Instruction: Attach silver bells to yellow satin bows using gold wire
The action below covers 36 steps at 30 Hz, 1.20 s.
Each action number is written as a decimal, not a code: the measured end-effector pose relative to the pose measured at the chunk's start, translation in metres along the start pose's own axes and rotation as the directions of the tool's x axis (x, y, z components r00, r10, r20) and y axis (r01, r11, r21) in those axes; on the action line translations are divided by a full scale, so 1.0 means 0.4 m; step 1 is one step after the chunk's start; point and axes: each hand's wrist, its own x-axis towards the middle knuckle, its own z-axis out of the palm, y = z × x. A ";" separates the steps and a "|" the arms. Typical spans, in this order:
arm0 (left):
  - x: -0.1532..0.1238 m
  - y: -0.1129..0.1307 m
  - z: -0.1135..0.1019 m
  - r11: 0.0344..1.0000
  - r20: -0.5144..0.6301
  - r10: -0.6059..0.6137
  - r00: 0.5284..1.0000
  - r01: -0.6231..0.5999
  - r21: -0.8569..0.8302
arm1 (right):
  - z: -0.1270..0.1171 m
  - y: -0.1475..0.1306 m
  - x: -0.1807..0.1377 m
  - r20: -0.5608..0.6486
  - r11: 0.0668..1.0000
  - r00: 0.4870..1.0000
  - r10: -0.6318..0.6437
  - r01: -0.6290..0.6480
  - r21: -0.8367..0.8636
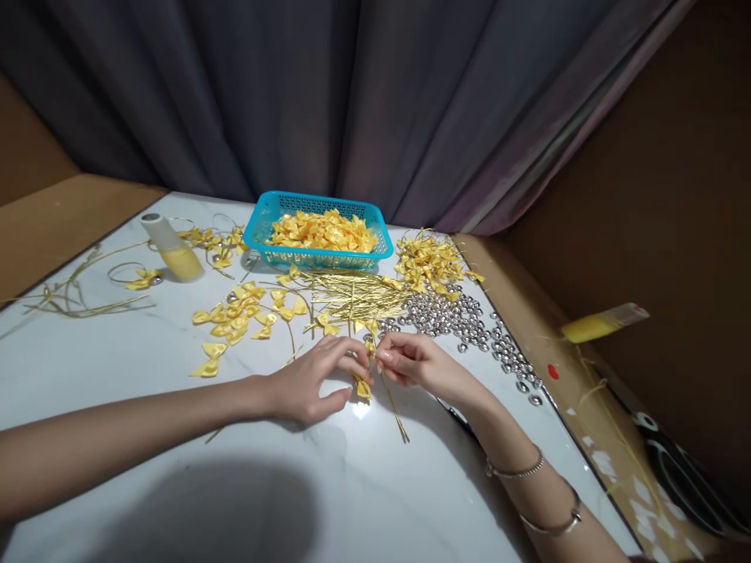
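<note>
My left hand [317, 379] and my right hand [411, 361] meet at the middle of the white table [176, 438]. Both pinch a thin gold cord [392, 403] whose loose ends trail toward me. A small yellow ribbon bow [364, 387] hangs on that cord between my fingertips. My left thumb and forefinger close on the cord by the bow; my right fingers curl around the cord just right of it.
A blue basket [258, 227] of yellow bows stands at the back. Loose bows [240, 309] lie left, gold cords [352, 297] in the centre, silver beads [446, 313] right. A glue bottle [173, 249] lies at the back left; scissors [680, 469] at the right.
</note>
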 end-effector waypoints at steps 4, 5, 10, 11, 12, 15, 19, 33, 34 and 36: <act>0.010 -0.002 0.004 0.985 0.012 -0.112 0.994 0.113 -0.133 | 0.011 0.000 -0.007 -0.011 0.999 0.999 -0.045 0.045 -0.020; 0.013 -0.005 0.007 0.982 0.004 -0.123 0.992 0.123 -0.147 | 0.013 -0.001 -0.008 -0.010 0.997 0.998 -0.061 0.060 -0.038; 0.017 -0.018 0.013 0.978 0.028 -0.135 0.990 0.138 -0.159 | 0.021 -0.006 -0.013 0.003 0.968 0.992 -0.129 0.126 -0.215; 0.017 -0.019 0.011 0.977 0.045 -0.144 0.989 0.149 -0.155 | 0.022 -0.007 -0.015 0.007 0.960 0.990 -0.139 0.136 -0.246; 0.017 -0.019 0.010 0.975 0.061 -0.154 0.986 0.161 -0.152 | 0.023 -0.008 -0.016 0.009 0.951 0.989 -0.148 0.145 -0.274; 0.017 -0.018 0.003 0.967 0.094 -0.192 0.977 0.204 -0.154 | 0.027 -0.014 -0.021 0.011 0.921 0.985 -0.174 0.167 -0.351; 0.019 -0.019 0.000 0.949 0.100 -0.227 0.969 0.243 -0.202 | 0.028 -0.015 -0.026 0.017 0.885 0.973 -0.230 0.216 -0.412; 0.030 -0.020 0.016 0.710 -0.038 -0.509 0.860 0.395 -0.583 | 0.065 0.004 -0.021 -0.366 0.710 0.789 -0.494 0.122 -0.694; 0.030 -0.021 0.017 0.705 -0.057 -0.518 0.853 0.388 -0.593 | 0.072 0.007 -0.022 -0.380 0.763 0.818 -0.431 0.106 -0.637; 0.031 -0.021 0.017 0.719 -0.104 -0.528 0.843 0.379 -0.583 | 0.090 0.018 -0.019 -0.373 0.835 0.865 -0.334 0.088 -0.544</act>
